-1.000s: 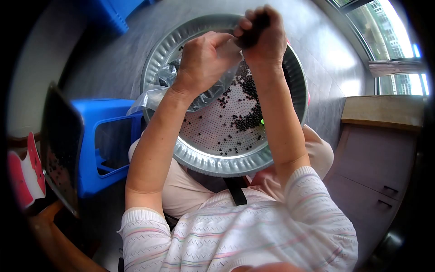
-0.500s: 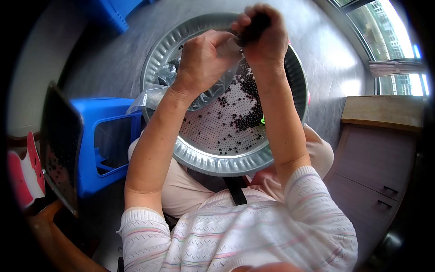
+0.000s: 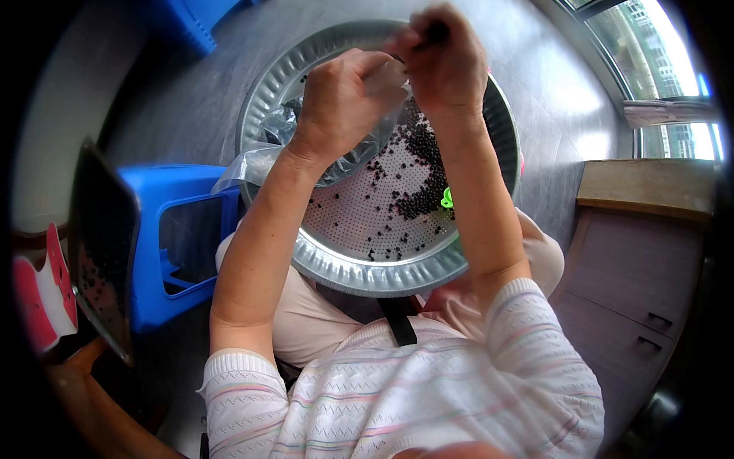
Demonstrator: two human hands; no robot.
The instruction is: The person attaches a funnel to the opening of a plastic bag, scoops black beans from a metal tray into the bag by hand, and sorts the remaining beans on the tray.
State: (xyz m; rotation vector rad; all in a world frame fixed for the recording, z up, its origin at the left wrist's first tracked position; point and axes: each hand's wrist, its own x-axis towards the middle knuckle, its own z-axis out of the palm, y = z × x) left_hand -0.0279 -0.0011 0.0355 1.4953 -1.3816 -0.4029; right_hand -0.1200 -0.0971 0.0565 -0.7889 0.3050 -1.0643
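Note:
A round metal sieve (image 3: 359, 277) with a fluted rim and a perforated bottom rests over my lap. Small black bead-like grains (image 3: 427, 200) lie scattered in it, thickest toward the right. My left hand (image 3: 340, 96) is closed in a pinch at the top of a clear plastic bag (image 3: 264, 159), which hangs down inside the sieve and over its left rim. Against those fingers, above the far rim, my right hand (image 3: 449, 70) is curled, with some dark grains showing in its palm. The hands partly hide the bag's mouth.
A small bright green item (image 3: 447, 198) sits in the sieve by my right forearm. To the left stand a blue plastic stool (image 3: 145, 252) and a dark tray-like panel (image 3: 107, 260) with black grains on it. A wooden cabinet (image 3: 627, 260) is at the right.
My right hand has turned over toward the left hand, and far fewer dark grains show in its palm. More of the green item shows. The left hand has hardly moved.

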